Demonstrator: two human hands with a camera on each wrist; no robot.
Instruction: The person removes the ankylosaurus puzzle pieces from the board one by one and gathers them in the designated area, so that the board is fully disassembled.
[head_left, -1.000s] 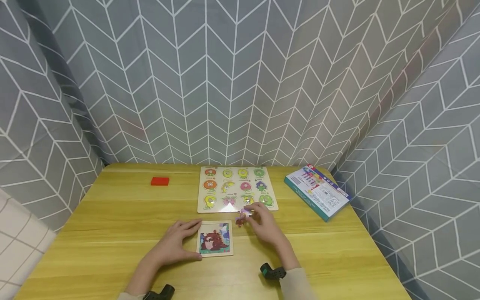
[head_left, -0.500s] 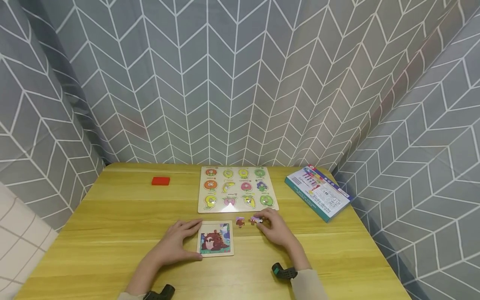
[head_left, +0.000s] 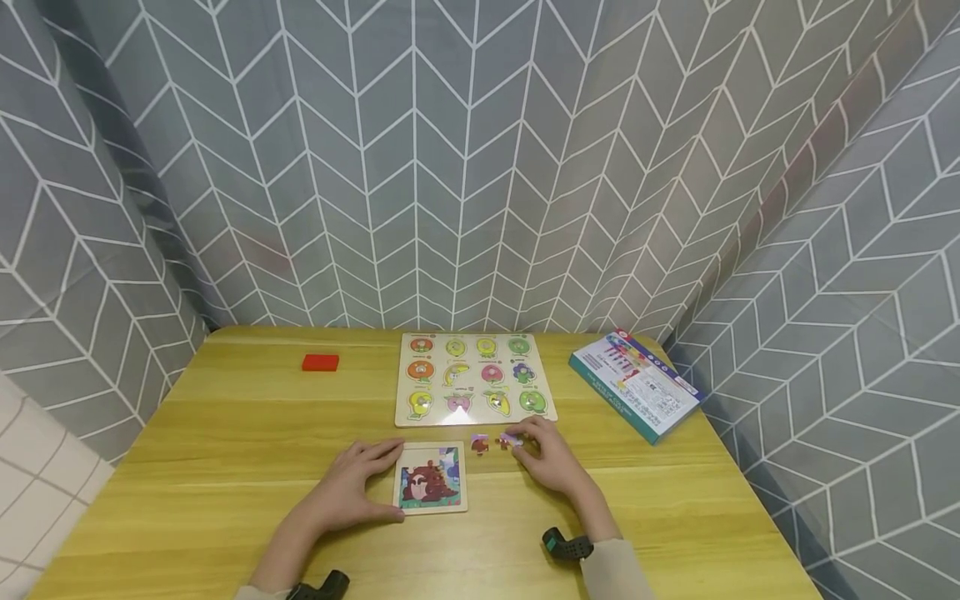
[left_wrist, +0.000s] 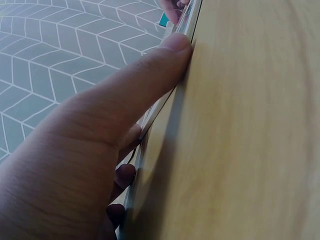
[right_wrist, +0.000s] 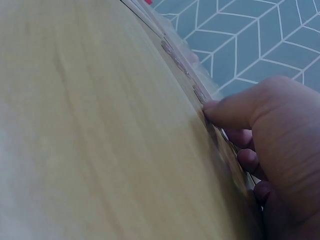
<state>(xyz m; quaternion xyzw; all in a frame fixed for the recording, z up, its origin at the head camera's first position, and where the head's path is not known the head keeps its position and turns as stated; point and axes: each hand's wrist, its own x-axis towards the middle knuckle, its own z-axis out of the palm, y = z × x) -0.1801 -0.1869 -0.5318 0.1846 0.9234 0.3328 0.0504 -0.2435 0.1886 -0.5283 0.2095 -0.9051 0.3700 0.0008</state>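
Observation:
My left hand [head_left: 347,490] holds a small square jigsaw puzzle tray [head_left: 407,455] by its left side, thumb at the near corner and index finger at the far one. Its picture shows a reddish-brown animal, and bare wood shows at the upper left. In the left wrist view the thumb [left_wrist: 175,44] presses against the tray's edge. Right of the tray, my right hand [head_left: 553,460] pinches a purple and brown jigsaw piece [head_left: 507,442] low over the tabletop; the fingertips partly cover it. Just left of that piece lies another brown and purple piece [head_left: 480,444].
Behind the pieces lies a wooden fruit puzzle board [head_left: 476,422] with several knobbed or cut-out fruits. A flat box [head_left: 637,383] with a green side sits at the back right. Far left is a red block [head_left: 320,362]. A patterned curtain [head_left: 450,167] hangs behind the table.
My right hand has moved right with one jigsaw piece, drawing it apart from the other piece, which stays on the table. The left hand and tray have kept their place.

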